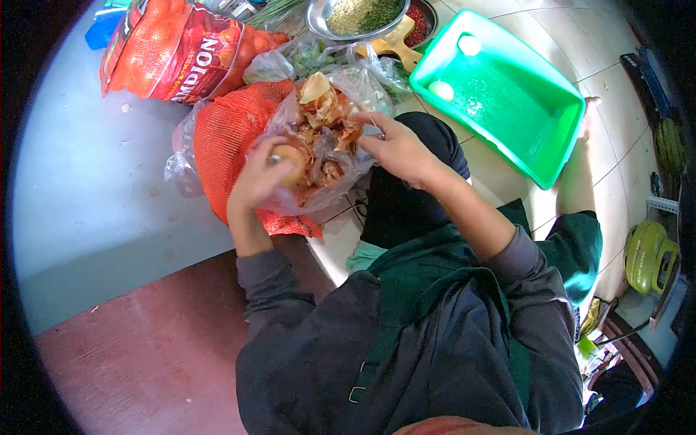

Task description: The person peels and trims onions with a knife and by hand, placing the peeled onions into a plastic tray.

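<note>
My left hand [259, 172] is closed around an onion [291, 164] over the left side of a clear plastic bag [348, 180]. Dry brown onion skins [326, 116] fill much of this bag. My right hand [397, 148] is at the bag's right edge, its fingers curled; a small thin metallic bit shows by them, too small to name. Just left of the bag lies a red mesh sack [233, 130]. Two pale peeled onions, one near [441, 90] and one farther [469, 45], sit inside a green plastic basin [536, 163] on the right.
A full red mesh sack with printed lettering [192, 58] lies at upper left. Metal bowls, one with chopped food [362, 32], and a wooden board [395, 47] stand at the back. A green gas cylinder [649, 257] is far right. My bare foot [591, 116] is beside the basin.
</note>
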{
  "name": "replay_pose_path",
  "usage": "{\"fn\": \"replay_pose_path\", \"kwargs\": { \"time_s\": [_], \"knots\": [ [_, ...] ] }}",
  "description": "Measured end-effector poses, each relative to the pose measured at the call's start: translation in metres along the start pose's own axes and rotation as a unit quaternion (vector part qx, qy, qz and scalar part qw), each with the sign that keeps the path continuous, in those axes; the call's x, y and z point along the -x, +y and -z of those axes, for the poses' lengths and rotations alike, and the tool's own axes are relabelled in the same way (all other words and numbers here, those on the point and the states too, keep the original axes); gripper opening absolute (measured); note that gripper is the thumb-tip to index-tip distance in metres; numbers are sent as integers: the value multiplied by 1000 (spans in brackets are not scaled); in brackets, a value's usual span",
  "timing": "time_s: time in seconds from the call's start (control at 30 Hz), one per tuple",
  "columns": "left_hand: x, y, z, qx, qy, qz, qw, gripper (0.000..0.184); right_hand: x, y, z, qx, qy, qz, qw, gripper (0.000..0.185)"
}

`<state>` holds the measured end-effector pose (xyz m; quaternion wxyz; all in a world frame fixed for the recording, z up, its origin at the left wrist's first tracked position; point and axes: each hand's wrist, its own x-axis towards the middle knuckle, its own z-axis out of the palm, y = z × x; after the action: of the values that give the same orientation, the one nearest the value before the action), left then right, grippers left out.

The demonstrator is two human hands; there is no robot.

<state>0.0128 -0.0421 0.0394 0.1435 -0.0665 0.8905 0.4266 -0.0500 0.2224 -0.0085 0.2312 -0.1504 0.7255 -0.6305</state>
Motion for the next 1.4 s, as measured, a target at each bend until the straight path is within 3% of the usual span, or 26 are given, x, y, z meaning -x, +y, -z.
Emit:
{"fn": "replay_pose_path", "kwargs": {
  "time_s": [0.1, 0.2, 0.33, 0.43, 0.57, 0.7, 0.87, 0.97, 1.07, 1.33, 1.4],
  "knots": [
    [2, -13, 12, 28, 113, 24, 993, 48, -3, 10, 4, 16, 12, 36, 999, 46],
    [12, 13, 11, 157, 135, 67, 976, 48, 5, -10, 5, -51, -37, 21, 998, 46],
    [26, 46, -3, 231, 131, 21, 964, 47, 16, -34, 7, -65, -70, 13, 995, 49],
    [26, 58, -24, 345, 91, -76, 931, 55, 21, -41, 11, -14, -68, 47, 997, 51],
    [8, 56, -50, 462, 80, -115, 876, 53, 28, -42, 16, -52, -74, 17, 996, 52],
    [0, 49, -64, 570, 71, -102, 812, 52, 38, -39, 16, -16, -82, 63, 994, 51],
    [5, 42, -68, 658, 22, -115, 744, 54, 43, -51, 5, -30, -158, -16, 987, 53],
    [1, 39, -73, 595, 64, -156, 786, 60, 41, -35, -11, -10, -133, 92, 987, 55],
    [2, 34, -71, 588, 95, -133, 792, 65, 41, -34, -14, -12, -139, 90, 986, 55],
    [0, 27, -71, 373, 229, -161, 885, 68, 40, -37, -10, -30, -111, 80, 990, 50],
    [-2, 19, -71, 388, 235, -167, 876, 66, 39, -35, -10, -27, -134, 99, 986, 49]
  ]
}}
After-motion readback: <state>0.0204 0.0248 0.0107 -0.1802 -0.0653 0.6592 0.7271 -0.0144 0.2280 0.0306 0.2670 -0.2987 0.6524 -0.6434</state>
